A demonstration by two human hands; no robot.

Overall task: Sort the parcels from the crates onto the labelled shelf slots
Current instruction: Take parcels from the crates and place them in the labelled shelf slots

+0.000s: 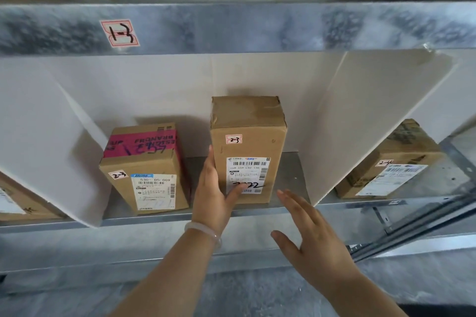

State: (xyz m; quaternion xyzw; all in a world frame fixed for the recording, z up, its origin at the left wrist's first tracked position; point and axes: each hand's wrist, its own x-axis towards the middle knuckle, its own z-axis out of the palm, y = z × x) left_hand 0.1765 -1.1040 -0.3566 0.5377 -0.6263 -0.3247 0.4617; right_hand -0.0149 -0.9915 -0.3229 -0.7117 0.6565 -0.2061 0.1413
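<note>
The tall brown parcel [248,147] stands upright in the middle slot of the metal shelf [293,170], set slightly back from the front edge. It's plain cardboard with wrinkled tape on top, a little red-bordered "2-3" sticker [234,139] and a white EMS shipping label [248,175] with black marker scrawled across the bottom.

The person's left hand [213,195] lies flat against the parcel's left side, fingers straight, thumb resting across the label. There's a pale bracelet [206,231] on that wrist. The right hand [311,242] is spread wide, hovering off the front right corner and touching nothing.

Just beside it on the left, with the left hand in the gap between, sits a shorter box with pink tape [146,175], also stickered "2-3". White divider boards wall the slot in: the left board [51,141] and the right board [360,123], both angled outward. Past the right one there's another parcel [391,162] marked "2-4". The beam overhead [257,28] carries a "1-3" tag [119,33].

Room-wise, there's bare shelf between the tall parcel and the right board, and some behind it to the back wall.
</note>
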